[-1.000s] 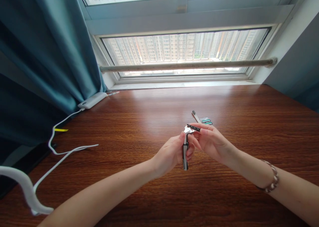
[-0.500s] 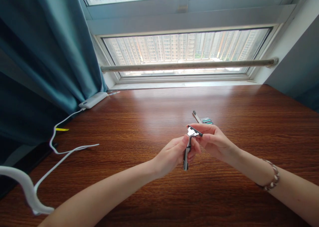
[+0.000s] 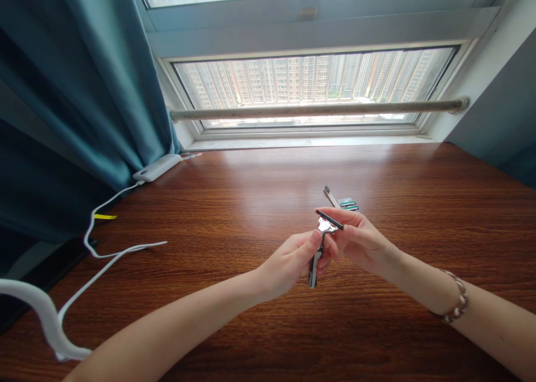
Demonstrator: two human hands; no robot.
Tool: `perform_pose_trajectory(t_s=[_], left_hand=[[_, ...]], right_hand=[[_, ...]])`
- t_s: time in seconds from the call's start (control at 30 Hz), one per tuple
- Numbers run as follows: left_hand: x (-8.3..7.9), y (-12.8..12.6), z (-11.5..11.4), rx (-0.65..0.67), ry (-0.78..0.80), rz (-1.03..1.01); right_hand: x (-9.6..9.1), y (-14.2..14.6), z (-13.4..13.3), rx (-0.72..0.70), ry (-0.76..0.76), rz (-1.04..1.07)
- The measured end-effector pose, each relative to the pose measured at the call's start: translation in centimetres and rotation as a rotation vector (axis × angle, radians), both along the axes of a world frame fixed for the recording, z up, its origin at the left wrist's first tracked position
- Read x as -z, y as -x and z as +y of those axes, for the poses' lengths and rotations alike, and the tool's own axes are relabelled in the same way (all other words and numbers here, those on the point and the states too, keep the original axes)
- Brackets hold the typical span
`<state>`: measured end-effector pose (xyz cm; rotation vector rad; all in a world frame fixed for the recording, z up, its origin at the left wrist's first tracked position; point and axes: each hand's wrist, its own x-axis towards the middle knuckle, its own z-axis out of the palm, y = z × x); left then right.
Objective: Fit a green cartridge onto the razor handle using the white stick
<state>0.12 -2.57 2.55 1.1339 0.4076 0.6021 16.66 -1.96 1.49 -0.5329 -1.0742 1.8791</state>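
My left hand is closed round the handle of a silver and black razor, held upright above the wooden table. My right hand pinches the dark razor head at the top of that handle. Both hands meet over the middle of the table. Just behind my right hand lie a second razor handle and a small green-edged cartridge pack, partly hidden by my fingers.
A white power bank lies at the back left by the teal curtain, with a white cable trailing toward the left front. A metal rail runs along the window behind the table. A bracelet sits on my right wrist.
The razor head has tilted and shifted slightly right between my right fingers, and the handle has leaned a little. Both hands stay in about the same place.
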Motion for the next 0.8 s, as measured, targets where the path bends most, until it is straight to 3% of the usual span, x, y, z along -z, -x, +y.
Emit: perform_pose_trajectory(t_s=[0.47, 0.8], left_hand=[[0.16, 0.02, -0.18, -0.048, -0.088, 0.069], [-0.32, 0.01, -0.29, -0.045, -0.064, 0.096]], right_hand=[[0.61, 0.01, 0.01, -0.007, 0.035, 0.026], [0.27, -0.01, 0.05, 0.015, -0.010, 0.015]])
